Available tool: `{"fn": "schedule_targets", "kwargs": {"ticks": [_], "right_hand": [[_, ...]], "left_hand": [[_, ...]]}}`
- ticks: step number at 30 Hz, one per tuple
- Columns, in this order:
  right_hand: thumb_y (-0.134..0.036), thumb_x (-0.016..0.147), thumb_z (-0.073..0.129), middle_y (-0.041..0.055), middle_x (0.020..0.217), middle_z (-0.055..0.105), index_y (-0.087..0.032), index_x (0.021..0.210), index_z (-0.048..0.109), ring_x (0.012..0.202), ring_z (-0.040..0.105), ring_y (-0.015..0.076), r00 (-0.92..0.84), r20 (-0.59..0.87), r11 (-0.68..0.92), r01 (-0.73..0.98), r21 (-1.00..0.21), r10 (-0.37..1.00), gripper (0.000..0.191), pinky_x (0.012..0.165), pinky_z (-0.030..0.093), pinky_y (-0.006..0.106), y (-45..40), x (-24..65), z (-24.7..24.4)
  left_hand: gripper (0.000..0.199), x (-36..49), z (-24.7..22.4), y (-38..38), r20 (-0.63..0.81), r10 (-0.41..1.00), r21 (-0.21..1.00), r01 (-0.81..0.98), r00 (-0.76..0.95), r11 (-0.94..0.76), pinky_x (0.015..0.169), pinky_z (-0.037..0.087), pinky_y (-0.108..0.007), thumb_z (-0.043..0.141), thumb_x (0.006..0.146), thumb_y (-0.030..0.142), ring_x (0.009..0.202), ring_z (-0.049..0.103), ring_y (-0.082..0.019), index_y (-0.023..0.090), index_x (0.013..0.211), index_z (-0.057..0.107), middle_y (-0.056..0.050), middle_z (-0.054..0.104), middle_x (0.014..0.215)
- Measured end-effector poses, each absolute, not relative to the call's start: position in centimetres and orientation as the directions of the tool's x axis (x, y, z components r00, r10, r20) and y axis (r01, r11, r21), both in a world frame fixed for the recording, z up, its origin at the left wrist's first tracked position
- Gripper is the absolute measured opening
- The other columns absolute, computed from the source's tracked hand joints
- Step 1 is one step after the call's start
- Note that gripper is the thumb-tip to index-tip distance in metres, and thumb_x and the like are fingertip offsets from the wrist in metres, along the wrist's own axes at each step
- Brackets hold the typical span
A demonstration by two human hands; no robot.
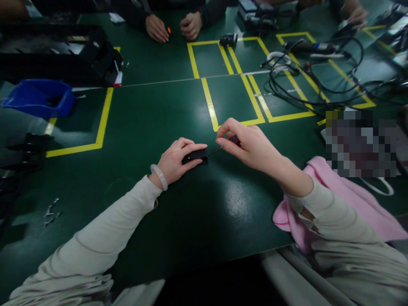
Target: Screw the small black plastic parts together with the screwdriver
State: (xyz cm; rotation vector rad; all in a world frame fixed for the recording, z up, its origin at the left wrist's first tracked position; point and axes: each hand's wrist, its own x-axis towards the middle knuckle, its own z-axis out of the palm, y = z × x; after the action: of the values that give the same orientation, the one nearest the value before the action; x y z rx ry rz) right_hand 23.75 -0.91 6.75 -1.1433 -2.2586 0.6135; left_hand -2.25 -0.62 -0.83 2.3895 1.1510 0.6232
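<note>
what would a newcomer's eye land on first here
Probably the pink cloth at the lower right, then the blue bin at far left and the yellow tape across the green table. In the middle, the left hand holds a small black part, and the right hand points a thin tool at its edge.

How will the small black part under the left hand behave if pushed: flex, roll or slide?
Probably stiff: the black part shows straight edges in the grasp of the left hand. Unlikely to roll, since it looks low and flat-sided. If let go, it may slide fairly easily, as the green tabletop looks smooth with a glossy highlight.
</note>
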Motion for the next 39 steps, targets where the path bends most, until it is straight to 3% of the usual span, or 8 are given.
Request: {"fn": "schedule_targets", "kwargs": {"ticks": [6,25,32,39], "right_hand": [[-0.026,0.097,0.056,-0.0025,0.077,0.060,-0.021,0.108,0.055,0.065,0.057,0.0133,-0.463,0.332,0.559,0.546,-0.624,0.822,0.012,0.065,0.040,0.027,-0.6,23.7,5.8],[-0.026,0.096,0.056,-0.0022,0.078,0.059,-0.022,0.094,0.053,0.066,0.055,0.0123,-0.402,0.423,0.580,0.473,-0.663,0.812,0.006,0.064,0.042,0.026,-0.4,24.0,4.5],[-0.042,0.101,0.055,-0.0031,0.073,0.059,-0.022,0.090,0.052,0.061,0.055,0.0098,-0.327,0.509,0.605,0.413,-0.681,0.796,0.024,0.059,0.040,0.023,-0.4,24.1,2.8],[-0.025,0.100,0.052,-0.0027,0.079,0.057,-0.022,0.104,0.054,0.064,0.058,0.0100,-0.313,0.584,0.660,0.429,-0.617,0.749,0.005,0.063,0.047,0.023,-0.8,24.1,2.1]], "left_hand": [[0.041,-2.2,-0.8,-0.6,0.202,0.808,0.541,0.625,0.554,-0.563,0.099,0.050,-0.043,0.059,0.100,0.042,0.110,0.059,-0.025,0.029,0.139,0.064,-0.008,0.059,0.118],[0.042,-2.2,-0.9,-0.5,0.202,0.803,0.549,0.614,0.561,-0.567,0.100,0.049,-0.043,0.059,0.100,0.042,0.110,0.058,-0.025,0.028,0.139,0.065,-0.008,0.059,0.118],[0.042,-2.2,-1.0,-0.5,0.207,0.796,0.551,0.605,0.568,-0.575,0.098,0.050,-0.044,0.060,0.100,0.041,0.110,0.059,-0.026,0.025,0.138,0.066,-0.010,0.060,0.118],[0.041,-2.2,-1.1,-0.4,0.211,0.801,0.550,0.609,0.561,-0.571,0.099,0.050,-0.044,0.060,0.099,0.040,0.109,0.059,-0.026,0.026,0.138,0.066,-0.009,0.060,0.117]]}}
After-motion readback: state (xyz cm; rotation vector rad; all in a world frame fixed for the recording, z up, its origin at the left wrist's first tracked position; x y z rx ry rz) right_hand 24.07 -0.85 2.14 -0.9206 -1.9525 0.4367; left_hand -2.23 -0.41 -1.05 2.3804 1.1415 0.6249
